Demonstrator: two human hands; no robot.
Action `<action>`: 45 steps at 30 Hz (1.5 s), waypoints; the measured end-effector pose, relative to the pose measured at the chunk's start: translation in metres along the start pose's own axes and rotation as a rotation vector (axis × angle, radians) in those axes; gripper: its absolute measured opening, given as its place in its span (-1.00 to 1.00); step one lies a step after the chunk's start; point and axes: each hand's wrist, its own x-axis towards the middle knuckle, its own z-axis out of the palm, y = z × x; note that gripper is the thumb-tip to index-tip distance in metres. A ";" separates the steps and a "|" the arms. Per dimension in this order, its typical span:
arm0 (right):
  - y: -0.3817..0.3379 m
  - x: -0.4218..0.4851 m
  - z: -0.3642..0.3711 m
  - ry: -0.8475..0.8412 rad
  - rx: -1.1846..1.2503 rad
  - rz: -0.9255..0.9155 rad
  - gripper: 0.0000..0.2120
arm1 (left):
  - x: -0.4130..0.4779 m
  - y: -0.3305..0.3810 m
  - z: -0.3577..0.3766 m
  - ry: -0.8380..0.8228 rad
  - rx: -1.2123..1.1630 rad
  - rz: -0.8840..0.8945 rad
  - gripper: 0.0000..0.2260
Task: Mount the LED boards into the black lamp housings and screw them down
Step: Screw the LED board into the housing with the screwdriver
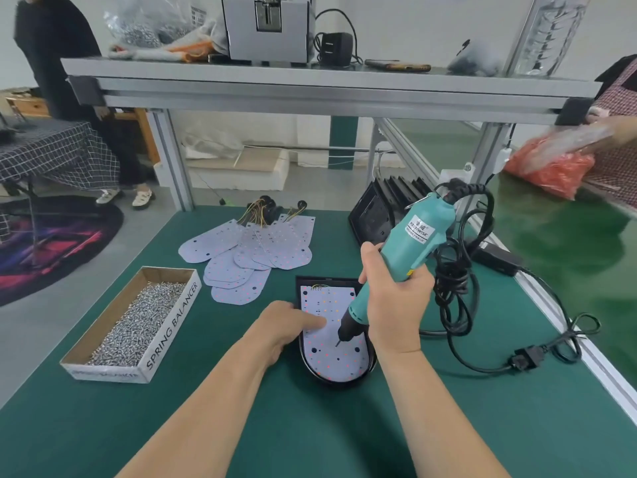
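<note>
possibly the led board [331, 360], pressed by the flat left hand [279, 322], is gouged if the screwdriver [410, 243] gripped by the right hand [396, 298] is let slip.

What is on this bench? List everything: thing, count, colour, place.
LED board: one, white, seated in the housing, front centre.
lamp housing: one, black, under that board.
spare housings: stack, count unclear, black, back right.
loose LED boards: overlapping pile, white, back centre.
cardboard box: one, brown, left.
screws: heap, silver, in the box.
electric screwdriver: one, teal, bit on the seated board.
cable: one, black, coiled right.
table mat: one, green.
shelf: one, grey, overhead.
left hand: fingers press the seated board.
right hand: grips the screwdriver.
</note>
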 end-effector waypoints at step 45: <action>0.018 -0.005 -0.009 -0.053 -0.059 0.067 -0.55 | 0.001 -0.002 0.004 -0.012 -0.078 0.012 -0.79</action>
